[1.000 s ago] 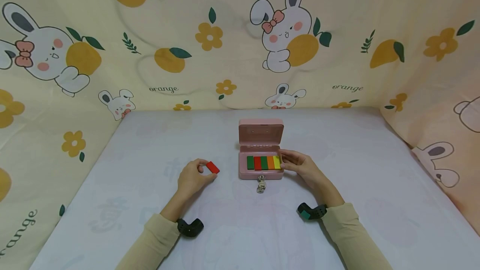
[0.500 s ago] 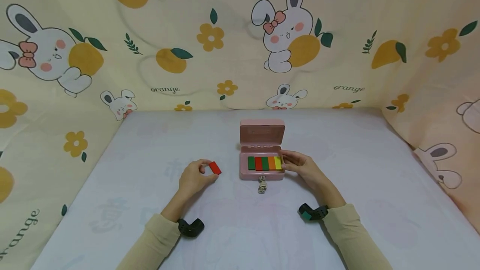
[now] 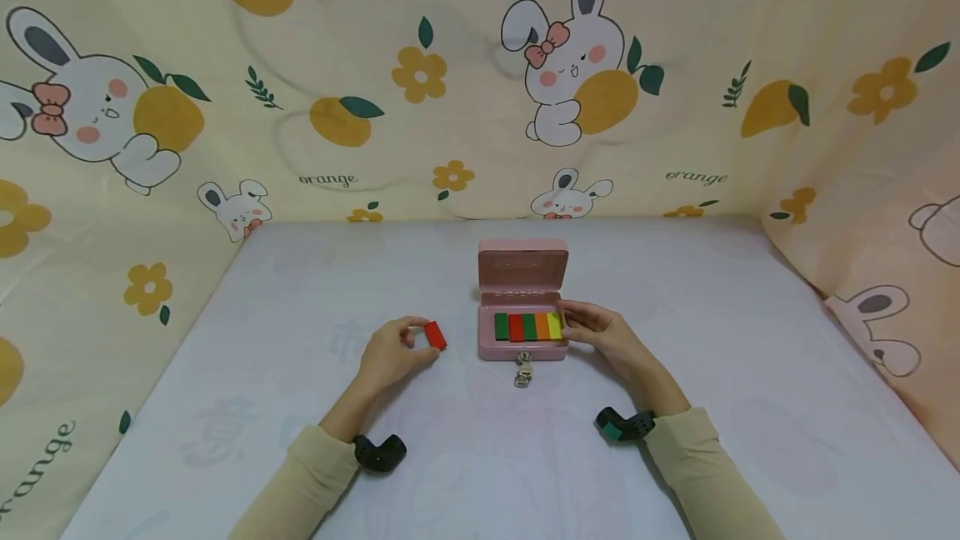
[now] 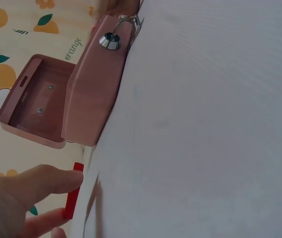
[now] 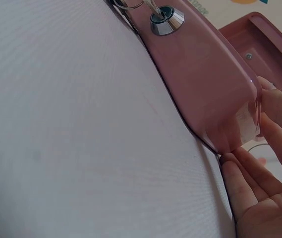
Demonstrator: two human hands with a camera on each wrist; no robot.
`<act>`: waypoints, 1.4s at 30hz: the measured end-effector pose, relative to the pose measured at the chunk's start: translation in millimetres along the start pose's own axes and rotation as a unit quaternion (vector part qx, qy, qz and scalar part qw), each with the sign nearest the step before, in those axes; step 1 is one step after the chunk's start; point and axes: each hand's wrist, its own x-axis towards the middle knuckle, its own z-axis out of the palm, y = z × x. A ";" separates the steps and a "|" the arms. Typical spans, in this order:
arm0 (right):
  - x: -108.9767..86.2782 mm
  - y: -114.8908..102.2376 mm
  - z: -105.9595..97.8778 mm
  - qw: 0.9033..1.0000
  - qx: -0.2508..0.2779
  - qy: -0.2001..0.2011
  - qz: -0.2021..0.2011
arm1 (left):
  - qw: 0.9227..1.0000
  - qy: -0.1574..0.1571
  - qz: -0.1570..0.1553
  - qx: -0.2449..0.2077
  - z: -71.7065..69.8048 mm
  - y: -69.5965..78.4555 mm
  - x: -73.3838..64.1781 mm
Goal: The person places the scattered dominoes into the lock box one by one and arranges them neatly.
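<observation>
My left hand [image 3: 392, 354] pinches a small red block [image 3: 436, 336] between thumb and finger, just left of the pink metal cash box [image 3: 487, 352]. The block is tilted and apart from the box. In the left wrist view, the red block [image 4: 73, 191] appears edge-on at the fingertips. The box's lid stands up. Along its inside lies a row of coloured blocks [image 3: 529, 326]: green, red, green, orange and yellow. My right hand [image 3: 606, 332] grips the box's right side, with a fingertip over the rim. In the right wrist view, other fingers [image 5: 242, 181] lie low beside the wall.
Keys on a ring [image 3: 523, 369] hang from the lock on the box's front. A white cloth [image 3: 480, 457] covers the table. Behind and at the sides rises a curtain [image 3: 465, 123] printed with rabbits and oranges. Both wrists wear black devices [image 3: 380, 453].
My left hand has moved slightly right toward the box, and the red block has turned more upright in its grip. The right hand and the box keep their places.
</observation>
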 end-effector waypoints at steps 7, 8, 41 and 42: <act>0.3 0.5 -0.5 1.000 -0.003 0.001 0.000 | 1.000 -0.005 0.007 -0.009 -2.6 5.8 2.4; 0.4 0.7 -0.6 1.000 -0.003 0.001 -0.001 | 1.000 -0.006 0.008 -0.010 -2.9 6.3 2.9; 0.4 0.7 0.4 1.000 0.003 0.003 0.004 | 0.999 -0.015 0.033 -0.022 -6.9 27.7 14.9; 0.3 0.6 0.5 1.000 0.003 0.004 0.005 | 0.999 -0.017 0.030 -0.023 -6.9 27.9 15.2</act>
